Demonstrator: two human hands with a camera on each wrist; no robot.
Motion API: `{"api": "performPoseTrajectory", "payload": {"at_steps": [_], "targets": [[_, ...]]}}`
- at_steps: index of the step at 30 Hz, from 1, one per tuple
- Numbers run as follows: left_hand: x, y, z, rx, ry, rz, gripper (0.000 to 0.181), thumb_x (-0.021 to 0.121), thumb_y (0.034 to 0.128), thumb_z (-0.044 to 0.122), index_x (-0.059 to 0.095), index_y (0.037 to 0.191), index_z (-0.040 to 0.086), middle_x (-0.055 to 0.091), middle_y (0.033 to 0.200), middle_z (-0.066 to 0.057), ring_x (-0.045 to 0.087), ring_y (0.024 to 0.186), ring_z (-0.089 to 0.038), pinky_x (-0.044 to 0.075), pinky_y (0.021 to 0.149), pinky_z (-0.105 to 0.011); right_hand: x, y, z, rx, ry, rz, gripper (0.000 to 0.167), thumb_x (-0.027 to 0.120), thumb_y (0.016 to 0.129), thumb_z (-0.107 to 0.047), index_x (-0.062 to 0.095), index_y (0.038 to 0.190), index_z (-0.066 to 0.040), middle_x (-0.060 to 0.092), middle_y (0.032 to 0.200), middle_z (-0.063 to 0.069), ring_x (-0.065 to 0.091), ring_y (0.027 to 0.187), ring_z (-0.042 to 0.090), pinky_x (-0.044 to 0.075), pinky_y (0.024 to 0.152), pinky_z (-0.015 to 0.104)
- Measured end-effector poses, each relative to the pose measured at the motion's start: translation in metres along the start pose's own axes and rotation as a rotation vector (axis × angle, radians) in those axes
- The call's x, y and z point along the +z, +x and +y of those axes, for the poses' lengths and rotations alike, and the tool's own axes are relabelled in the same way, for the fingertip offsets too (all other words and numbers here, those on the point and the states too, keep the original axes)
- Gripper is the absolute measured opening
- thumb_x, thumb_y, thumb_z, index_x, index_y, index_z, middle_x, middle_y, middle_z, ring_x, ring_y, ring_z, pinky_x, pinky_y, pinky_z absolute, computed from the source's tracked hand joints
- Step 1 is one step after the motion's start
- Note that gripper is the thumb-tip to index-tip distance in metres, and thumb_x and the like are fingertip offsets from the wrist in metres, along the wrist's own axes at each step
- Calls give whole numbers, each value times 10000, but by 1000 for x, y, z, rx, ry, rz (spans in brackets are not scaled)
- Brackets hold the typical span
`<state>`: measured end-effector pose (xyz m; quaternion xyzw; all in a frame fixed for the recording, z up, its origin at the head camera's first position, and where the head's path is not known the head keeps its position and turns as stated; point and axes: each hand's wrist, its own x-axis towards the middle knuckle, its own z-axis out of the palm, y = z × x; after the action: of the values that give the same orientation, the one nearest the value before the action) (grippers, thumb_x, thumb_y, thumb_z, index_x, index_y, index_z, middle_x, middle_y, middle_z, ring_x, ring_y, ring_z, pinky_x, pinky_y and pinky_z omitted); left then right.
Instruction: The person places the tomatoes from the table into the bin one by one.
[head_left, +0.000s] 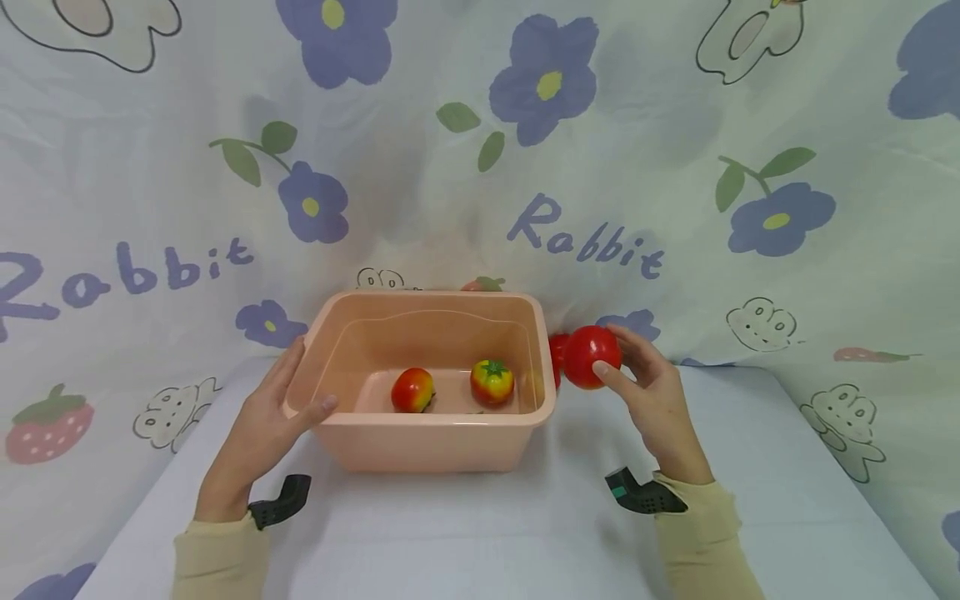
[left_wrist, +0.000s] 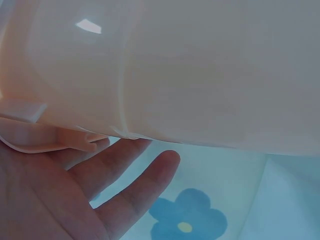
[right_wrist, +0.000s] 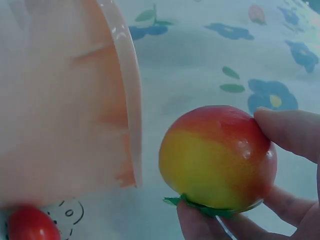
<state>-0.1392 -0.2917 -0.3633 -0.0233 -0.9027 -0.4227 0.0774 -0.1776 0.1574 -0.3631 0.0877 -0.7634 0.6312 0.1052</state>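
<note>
In the head view a peach-coloured plastic bin (head_left: 431, 446) stands on the table, holding two red-and-yellow toy fruits (head_left: 412, 390) (head_left: 492, 382). My left hand (head_left: 258, 429) grips the bin's left rim, thumb over the edge; in the left wrist view its fingers (left_wrist: 145, 190) lie under the rim along the outer wall (left_wrist: 200, 75). Just right of the bin, my right hand (head_left: 660, 400) pinches a round red toy fruit (head_left: 592, 357). The right wrist view shows this fruit (right_wrist: 217, 157) with a yellow side and green leaves, held between thumb and fingers, apart from the bin.
Another red object (head_left: 557, 358) sits against the bin's right side, partly hidden behind the held fruit; it also shows in the right wrist view (right_wrist: 33, 224). A cloth (head_left: 450, 208) printed with flowers and rabbits hangs behind the white-covered table (head_left: 465, 550).
</note>
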Motion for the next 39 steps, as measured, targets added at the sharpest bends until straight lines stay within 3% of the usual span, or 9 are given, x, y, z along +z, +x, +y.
{"api": "performPoseTrajectory", "payload": {"at_steps": [13, 22, 30, 39], "targets": [[0, 0, -1, 20, -10, -4, 949, 684, 937, 417, 73, 1632, 210, 83, 1683, -119, 160, 1484, -497, 216, 1032, -815, 35, 5, -22, -102, 85, -83, 583, 752, 912, -159, 521, 1444, -97, 582, 1353, 54, 550, 1225, 244, 573, 891, 280], [-1, 0, -2, 29, -20, -3, 947, 688, 937, 405, 79, 1632, 196, 92, 1680, -130, 165, 1484, -493, 217, 1041, -807, 66, 12, -32, -108, -47, -158, 625, 787, 871, -184, 530, 1438, -130, 587, 1354, 62, 555, 1224, 252, 562, 945, 408], [-1, 0, -2, 32, -26, 1, 948, 692, 935, 404, 84, 1632, 197, 99, 1680, -120, 172, 1487, -482, 217, 1043, -806, 87, 18, -39, -109, -145, -249, 620, 819, 840, -247, 563, 1404, -224, 603, 1310, 27, 587, 1138, 261, 591, 874, 437], [0, 0, -2, 34, -13, 4, 950, 689, 934, 408, 84, 1632, 186, 100, 1679, -131, 183, 1477, -500, 234, 1027, -812, 101, 25, -43, -140, -279, -365, 576, 807, 854, -187, 574, 1378, -141, 592, 1335, 37, 622, 1094, 264, 597, 867, 443]]}}
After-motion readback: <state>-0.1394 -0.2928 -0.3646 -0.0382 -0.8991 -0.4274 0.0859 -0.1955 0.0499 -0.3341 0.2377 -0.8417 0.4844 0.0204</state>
